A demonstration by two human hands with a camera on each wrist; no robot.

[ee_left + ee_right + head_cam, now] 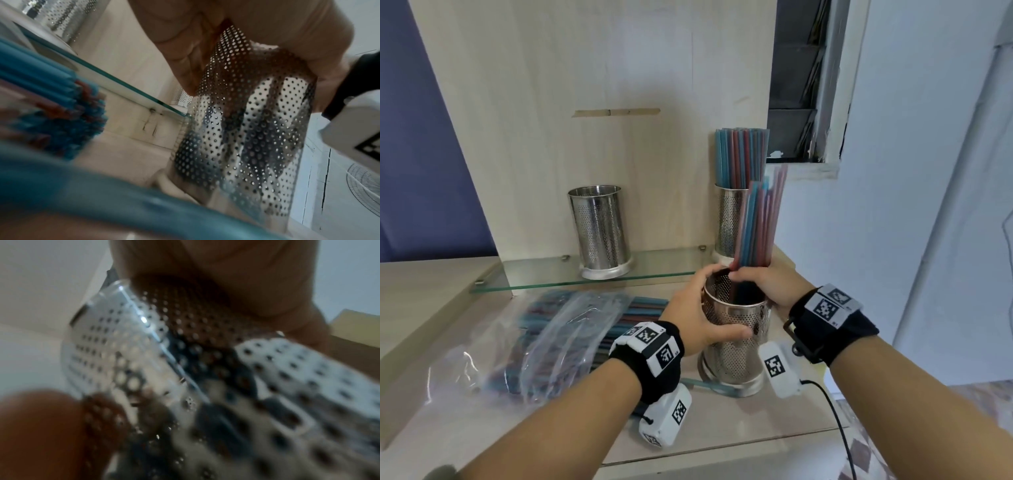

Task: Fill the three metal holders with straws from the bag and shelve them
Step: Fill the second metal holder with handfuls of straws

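Straw bundle going upright into the near perforated holder

On the table (722,421), the left hand (700,313) grips the perforated holder (736,339) from 9 o'clock; the right hand (763,282), at its 12 o'clock rim, clasps the straw bundle (758,222), long axis near vertical, lower ends already inside.

Shiny perforated metal holder (736,337), clear glossy plastic bag (544,339), glass shelf (534,274).

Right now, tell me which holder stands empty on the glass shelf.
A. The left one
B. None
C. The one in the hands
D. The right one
A: the left holder on the glass shelf shows no straws, while the right holder is packed with them.
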